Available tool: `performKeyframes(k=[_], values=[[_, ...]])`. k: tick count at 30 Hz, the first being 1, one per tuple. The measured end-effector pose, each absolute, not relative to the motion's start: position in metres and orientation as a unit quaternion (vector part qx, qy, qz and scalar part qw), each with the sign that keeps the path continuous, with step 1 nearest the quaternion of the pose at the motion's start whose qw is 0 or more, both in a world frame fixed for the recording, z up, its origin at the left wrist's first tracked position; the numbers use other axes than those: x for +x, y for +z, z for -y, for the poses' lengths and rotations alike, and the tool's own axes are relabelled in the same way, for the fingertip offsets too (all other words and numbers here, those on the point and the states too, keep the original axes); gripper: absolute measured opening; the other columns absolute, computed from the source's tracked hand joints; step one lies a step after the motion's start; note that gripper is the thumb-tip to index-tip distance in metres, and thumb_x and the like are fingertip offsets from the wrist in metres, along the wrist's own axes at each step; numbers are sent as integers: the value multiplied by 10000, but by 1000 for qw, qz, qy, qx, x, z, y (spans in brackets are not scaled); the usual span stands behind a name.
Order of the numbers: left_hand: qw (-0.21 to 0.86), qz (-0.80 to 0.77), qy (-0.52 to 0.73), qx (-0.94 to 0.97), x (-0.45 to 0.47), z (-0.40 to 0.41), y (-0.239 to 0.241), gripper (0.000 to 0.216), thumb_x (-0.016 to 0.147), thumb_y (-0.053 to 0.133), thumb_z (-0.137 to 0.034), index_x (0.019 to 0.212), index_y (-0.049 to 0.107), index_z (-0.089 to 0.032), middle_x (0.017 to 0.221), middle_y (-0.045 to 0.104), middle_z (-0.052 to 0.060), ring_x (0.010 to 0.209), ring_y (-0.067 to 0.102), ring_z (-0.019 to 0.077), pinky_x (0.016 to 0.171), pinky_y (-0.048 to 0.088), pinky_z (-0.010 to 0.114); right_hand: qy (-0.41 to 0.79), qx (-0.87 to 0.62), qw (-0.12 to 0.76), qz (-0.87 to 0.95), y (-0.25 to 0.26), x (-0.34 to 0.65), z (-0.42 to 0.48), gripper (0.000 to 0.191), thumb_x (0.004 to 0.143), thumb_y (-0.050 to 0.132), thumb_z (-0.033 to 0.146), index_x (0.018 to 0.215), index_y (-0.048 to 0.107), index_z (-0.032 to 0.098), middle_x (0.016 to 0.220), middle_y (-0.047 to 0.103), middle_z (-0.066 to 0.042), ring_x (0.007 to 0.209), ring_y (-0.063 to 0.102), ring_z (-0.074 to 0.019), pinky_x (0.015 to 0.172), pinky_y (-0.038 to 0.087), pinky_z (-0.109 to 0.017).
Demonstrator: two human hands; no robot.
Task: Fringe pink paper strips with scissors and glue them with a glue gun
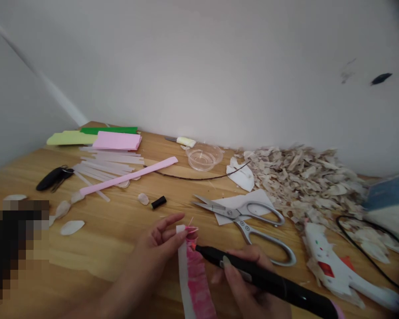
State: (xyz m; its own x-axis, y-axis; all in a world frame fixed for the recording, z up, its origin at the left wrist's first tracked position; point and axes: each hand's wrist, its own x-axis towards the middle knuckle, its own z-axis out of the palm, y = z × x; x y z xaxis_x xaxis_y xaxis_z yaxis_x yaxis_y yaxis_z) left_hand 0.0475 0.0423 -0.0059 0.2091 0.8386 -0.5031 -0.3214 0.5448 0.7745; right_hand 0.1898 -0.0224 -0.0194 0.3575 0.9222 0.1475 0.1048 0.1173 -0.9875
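My left hand point(162, 241) pinches the top end of a paper strip point(197, 281), which hangs toward the table's front edge. One side of the strip is white, the other streaked pink. A small curled pink piece sits at its top by my thumb; I cannot make out what it is. In my right hand point(249, 274) is a black marker point(269, 277), its reddish tip at the pink part near the top. Just beyond the marker lie metal scissors point(232, 213) with blades apart, partly over a white paper piece point(261, 199).
A white glue gun point(328, 261) with a black cord lies right, before a heap of pale dried scraps point(302, 177). Further back are a clear plastic bowl point(202, 158), folded coloured papers point(118, 141), pale strips point(102, 168) and keys point(55, 177). A black spool point(158, 203) lies mid-table.
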Motion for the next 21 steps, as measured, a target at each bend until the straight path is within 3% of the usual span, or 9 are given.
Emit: performKeyframes(k=[5, 11, 21], values=[[744, -474, 409, 233, 51, -40, -7, 470, 675, 737, -181, 1093, 527, -141, 804, 762, 77, 678, 698, 168, 655, 514, 250, 264, -603, 591, 466, -12, 190, 19, 42, 746, 624, 266, 727, 587, 273, 587, 624, 63, 475, 583, -115, 456, 482, -182], [755, -472, 401, 217, 50, -39, -4, 475, 687, 719, -162, 1111, 507, -134, 869, 751, 97, 694, 694, 174, 676, 522, 267, 236, -581, 569, 532, -13, 203, 14, 87, 753, 625, 211, 785, 590, 284, 640, 649, 57, 503, 616, -111, 437, 502, -142], [773, -452, 400, 195, 47, -39, -2, 390, 705, 684, -164, 1069, 551, -126, 838, 750, 94, 716, 696, 196, 684, 524, 290, 266, -569, 536, 564, -21, 205, 16, 59, 819, 576, 253, 856, 564, 299, 614, 630, 59, 503, 617, -114, 424, 491, -147]])
